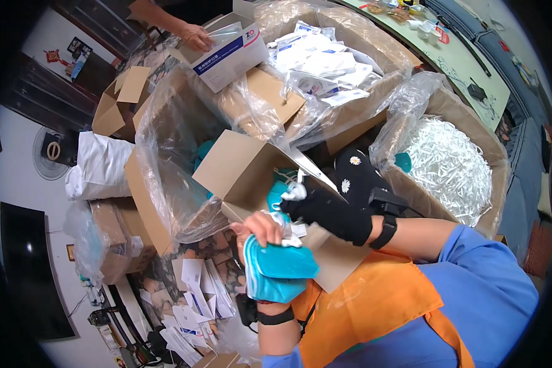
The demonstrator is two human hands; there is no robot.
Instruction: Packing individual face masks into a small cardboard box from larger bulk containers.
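Observation:
My left hand [257, 229] is bare and grips a stack of teal face masks [279, 270] close to my orange apron. My right hand [328, 211], in a black glove with a black wrist strap, reaches over the stack and pinches a small white piece [295, 192] at the top of the masks. Both hands are just in front of an open cardboard box [242, 172] with more teal masks inside. Behind it stands a large plastic-lined carton [172, 153].
A carton of white strips [451, 162] stands to the right, and a carton of white packets [325, 61] at the back. Another person's hand [196, 38] rests on a white and blue box [233, 52]. White envelopes [196, 297] lie on the floor at lower left.

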